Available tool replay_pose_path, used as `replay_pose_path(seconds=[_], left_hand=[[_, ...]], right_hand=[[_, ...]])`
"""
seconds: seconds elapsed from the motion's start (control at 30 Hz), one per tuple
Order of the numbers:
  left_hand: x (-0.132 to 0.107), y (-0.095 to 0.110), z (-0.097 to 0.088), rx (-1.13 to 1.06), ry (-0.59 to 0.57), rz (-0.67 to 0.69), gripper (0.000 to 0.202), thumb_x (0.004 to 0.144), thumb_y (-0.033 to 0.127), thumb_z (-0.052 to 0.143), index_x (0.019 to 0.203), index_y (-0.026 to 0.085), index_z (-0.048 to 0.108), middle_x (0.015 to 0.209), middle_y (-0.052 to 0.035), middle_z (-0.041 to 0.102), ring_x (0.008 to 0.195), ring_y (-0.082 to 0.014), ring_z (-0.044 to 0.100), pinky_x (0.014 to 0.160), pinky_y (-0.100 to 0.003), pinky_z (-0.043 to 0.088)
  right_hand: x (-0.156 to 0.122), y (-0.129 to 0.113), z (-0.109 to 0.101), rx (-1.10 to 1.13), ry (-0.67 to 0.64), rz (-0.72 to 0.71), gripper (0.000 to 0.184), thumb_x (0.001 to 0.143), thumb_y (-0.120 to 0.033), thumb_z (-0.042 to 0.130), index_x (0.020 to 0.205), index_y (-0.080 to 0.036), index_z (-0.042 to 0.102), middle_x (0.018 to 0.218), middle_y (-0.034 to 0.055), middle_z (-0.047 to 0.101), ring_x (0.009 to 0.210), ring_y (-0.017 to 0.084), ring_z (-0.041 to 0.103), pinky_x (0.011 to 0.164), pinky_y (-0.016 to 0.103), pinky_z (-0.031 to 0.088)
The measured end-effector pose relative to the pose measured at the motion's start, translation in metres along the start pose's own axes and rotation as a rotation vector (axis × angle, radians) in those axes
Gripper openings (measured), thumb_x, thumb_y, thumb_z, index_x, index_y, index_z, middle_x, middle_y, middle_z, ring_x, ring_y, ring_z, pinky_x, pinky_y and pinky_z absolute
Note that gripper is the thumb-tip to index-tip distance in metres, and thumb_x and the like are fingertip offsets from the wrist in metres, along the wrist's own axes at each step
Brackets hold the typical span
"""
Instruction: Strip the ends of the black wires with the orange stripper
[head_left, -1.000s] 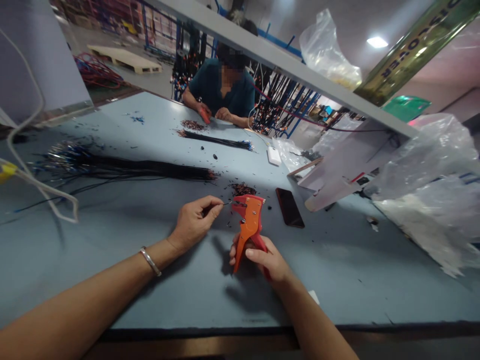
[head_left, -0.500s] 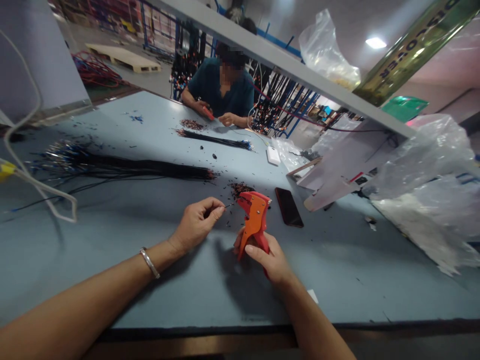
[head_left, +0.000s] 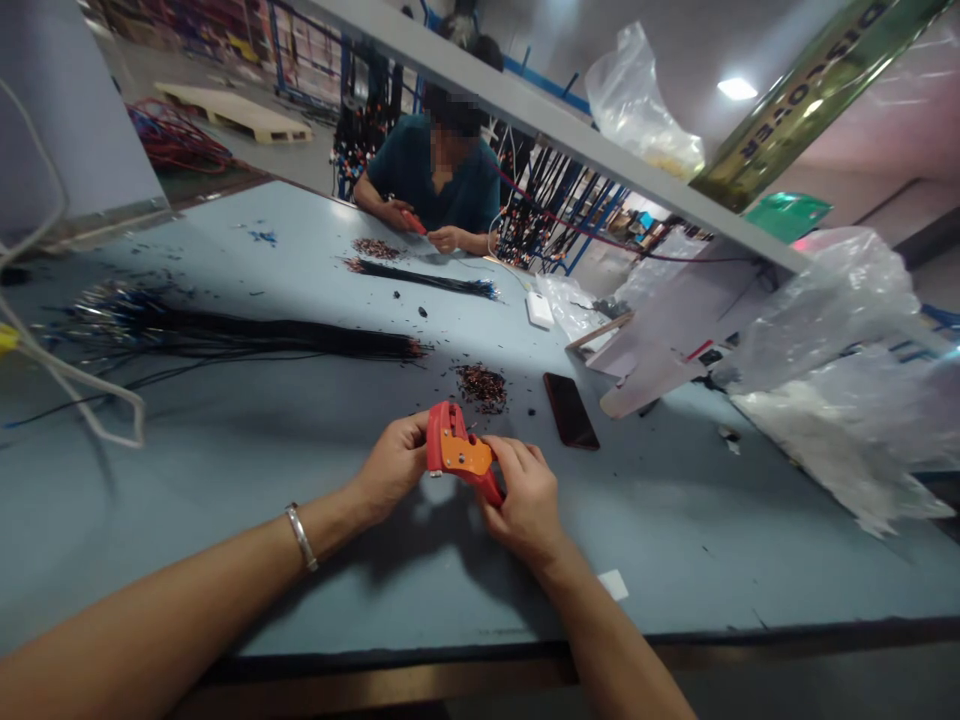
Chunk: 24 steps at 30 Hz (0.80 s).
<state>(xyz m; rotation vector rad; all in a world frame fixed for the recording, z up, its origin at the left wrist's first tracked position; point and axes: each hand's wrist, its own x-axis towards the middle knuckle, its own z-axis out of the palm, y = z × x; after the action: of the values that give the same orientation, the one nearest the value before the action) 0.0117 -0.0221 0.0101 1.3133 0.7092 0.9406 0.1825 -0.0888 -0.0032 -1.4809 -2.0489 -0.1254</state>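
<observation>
My right hand [head_left: 525,495] is wrapped round the handles of a red and orange wire stripper [head_left: 466,455], whose head is turned to the left. Against that head, my left hand [head_left: 394,465] is closed, its fingertips partly hidden behind the tool. Half a second ago a thin dark wire tip showed in its pinch; the wire itself is now hidden at the jaws. Just beyond the tool lies a heap of small copper and black offcuts [head_left: 482,388]. A long bundle of black wires [head_left: 285,334] stretches across the table to the left.
A phone [head_left: 571,410] lies right of the offcuts, near a white box [head_left: 538,310]. Plastic bags [head_left: 840,400] and a slanted white panel [head_left: 675,345] stand at the right. Across the table [head_left: 300,590], a co-worker [head_left: 439,170] holds a red tool by a second wire bundle [head_left: 424,278].
The wire stripper has turned from upright to lying leftward and come to my left hand. My hands are now together at its head, and the offcut heap is uncovered.
</observation>
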Motion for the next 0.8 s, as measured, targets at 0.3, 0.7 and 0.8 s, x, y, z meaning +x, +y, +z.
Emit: replay_pose_path(seconds=[0.3,0.7,0.8], left_hand=[[0.003,-0.001,-0.001,-0.108,-0.043,-0.002,0.034,0.063,0.044,0.078,0.079,0.015,0.069,0.080,-0.0040,0.072,0.076,-0.0178,0.064,0.076,-0.028,0.051],[0.003,-0.005,-0.002,-0.013,-0.057,0.019,0.034,0.067,0.046,0.073,0.077,0.015,0.067,0.079,-0.0056,0.071,0.076,-0.0197,0.063,0.075,-0.031,0.050],[0.004,-0.007,-0.002,-0.009,-0.070,0.008,0.034,0.071,0.047,0.069,0.079,0.014,0.067,0.079,-0.0049,0.069,0.075,-0.0182,0.061,0.073,-0.029,0.048]], right_hand=[[0.002,0.002,0.000,-0.002,0.002,0.036,0.041,0.076,-0.025,0.051,0.115,-0.012,0.053,0.106,0.0153,0.064,0.094,0.029,0.059,0.082,0.040,0.041],[0.001,-0.002,0.004,-0.111,0.003,0.068,0.029,0.072,-0.023,0.050,0.098,-0.014,0.058,0.084,0.0103,0.067,0.071,0.024,0.058,0.069,0.034,0.039],[0.001,-0.002,0.005,-0.158,-0.004,0.087,0.023,0.071,-0.022,0.049,0.091,-0.016,0.058,0.076,0.0073,0.066,0.064,0.021,0.056,0.064,0.031,0.037]])
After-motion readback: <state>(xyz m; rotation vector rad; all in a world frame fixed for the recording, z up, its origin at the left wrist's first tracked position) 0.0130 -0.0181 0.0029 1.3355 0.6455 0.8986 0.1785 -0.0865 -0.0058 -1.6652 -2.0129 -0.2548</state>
